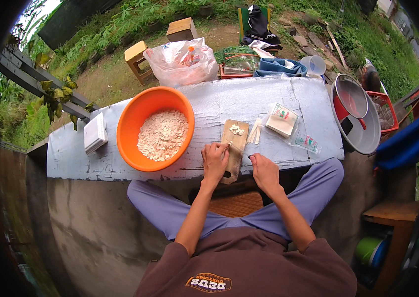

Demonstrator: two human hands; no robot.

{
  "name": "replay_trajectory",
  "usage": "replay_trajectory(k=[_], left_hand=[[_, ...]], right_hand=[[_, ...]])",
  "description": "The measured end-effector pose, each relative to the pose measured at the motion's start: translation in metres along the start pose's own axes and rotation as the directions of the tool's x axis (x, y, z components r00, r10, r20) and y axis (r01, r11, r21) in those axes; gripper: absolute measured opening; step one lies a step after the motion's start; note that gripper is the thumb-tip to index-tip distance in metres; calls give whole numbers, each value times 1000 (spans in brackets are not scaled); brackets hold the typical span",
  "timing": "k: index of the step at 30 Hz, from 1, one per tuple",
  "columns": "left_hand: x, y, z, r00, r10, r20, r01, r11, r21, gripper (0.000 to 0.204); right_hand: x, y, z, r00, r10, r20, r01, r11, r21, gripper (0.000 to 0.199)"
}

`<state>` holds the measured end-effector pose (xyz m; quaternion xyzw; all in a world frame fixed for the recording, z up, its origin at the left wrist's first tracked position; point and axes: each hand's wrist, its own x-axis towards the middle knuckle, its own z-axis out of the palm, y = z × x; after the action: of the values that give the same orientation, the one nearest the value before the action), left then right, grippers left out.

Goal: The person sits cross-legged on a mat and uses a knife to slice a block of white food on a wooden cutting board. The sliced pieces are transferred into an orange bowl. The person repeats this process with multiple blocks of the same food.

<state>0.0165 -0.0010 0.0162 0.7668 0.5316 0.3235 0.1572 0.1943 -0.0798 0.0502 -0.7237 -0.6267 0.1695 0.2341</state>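
A wooden cutting board (233, 159) lies lengthwise in front of me on the table, with small white cut pieces (236, 129) heaped at its far end. My left hand (214, 161) is closed at the board's left edge, fingers bent; what they pinch is hidden. In my right hand (266, 173) is a knife (251, 156), its dark handle end showing and its thin blade reaching left over the board. Several white strips (255, 131) rest just right of the board. Beyond them is a clear packet of pale square sheets (282, 120), and an opened plastic wrapper (306, 142).
Left of the board stands an orange basin (124, 129) holding many flat pale pieces (163, 135). Farther left sits a white lidded box (95, 133). A plastic bag (182, 63) and blue cloth (280, 68) line the far edge; metal basins (368, 133) stand at the right.
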Motion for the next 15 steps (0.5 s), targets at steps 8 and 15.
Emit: replay_trajectory(k=[8,15], left_hand=[[-5,-6,3,999,32,7,-32,999,6,22],[-7,-3,1,998,60,4,-60,998,17,21]], right_hand=[[-2,-19,-9,993,52,102,-37,989,-144,28],[4,-12,18,1000,2,6,-2,991,-131,28]])
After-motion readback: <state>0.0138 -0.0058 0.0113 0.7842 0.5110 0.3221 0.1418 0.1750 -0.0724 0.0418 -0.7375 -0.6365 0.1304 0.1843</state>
